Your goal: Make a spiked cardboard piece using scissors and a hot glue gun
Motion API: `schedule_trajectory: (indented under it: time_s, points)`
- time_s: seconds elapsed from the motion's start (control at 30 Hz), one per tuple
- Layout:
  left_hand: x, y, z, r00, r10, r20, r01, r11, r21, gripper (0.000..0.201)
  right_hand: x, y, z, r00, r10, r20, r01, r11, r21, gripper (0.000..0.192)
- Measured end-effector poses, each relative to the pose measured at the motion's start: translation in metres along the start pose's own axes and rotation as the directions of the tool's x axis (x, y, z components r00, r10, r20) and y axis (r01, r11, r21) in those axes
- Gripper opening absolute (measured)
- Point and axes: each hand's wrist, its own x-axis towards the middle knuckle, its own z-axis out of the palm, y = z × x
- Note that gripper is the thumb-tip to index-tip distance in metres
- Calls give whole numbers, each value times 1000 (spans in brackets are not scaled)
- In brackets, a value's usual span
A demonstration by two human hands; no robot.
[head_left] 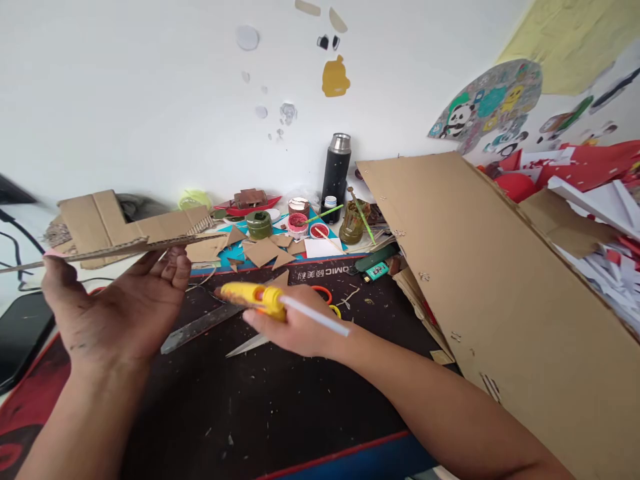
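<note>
My left hand [120, 303] is palm up, its thumb and fingertips gripping a thin piece of cardboard [127, 251] seen nearly edge-on. My right hand [307, 327] is wrapped round a yellow hot glue gun [250, 296]; a pale glue stick [317, 316] juts from its back end. The gun's nozzle points left toward the left hand, apart from the cardboard. Beneath the gun, a metal ruler [187, 332] and scissors [247, 347] lie on the dark mat, the scissors' handles partly hidden by my right hand.
A large cardboard sheet [500, 267] leans along the right side. Paint jars [259, 225], cardboard scraps [263, 252] and a black thermos [337, 170] stand or lie by the wall. A dark phone-like device [23, 340] is at left. White and red paper [600, 207] piles up at far right.
</note>
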Motion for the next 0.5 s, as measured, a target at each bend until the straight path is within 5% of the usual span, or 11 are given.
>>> schedule_trajectory:
  time_s: [0.2, 0.5]
  points:
    - [-1, -1, 1, 999, -17, -49, 16, 1000, -21, 51, -4, 1, 22, 950, -164, 267, 248, 914, -321, 42]
    - [-3, -8, 2, 995, -75, -70, 69, 994, -82, 50, -4, 1, 23, 911, -177, 373, 297, 909, -292, 47]
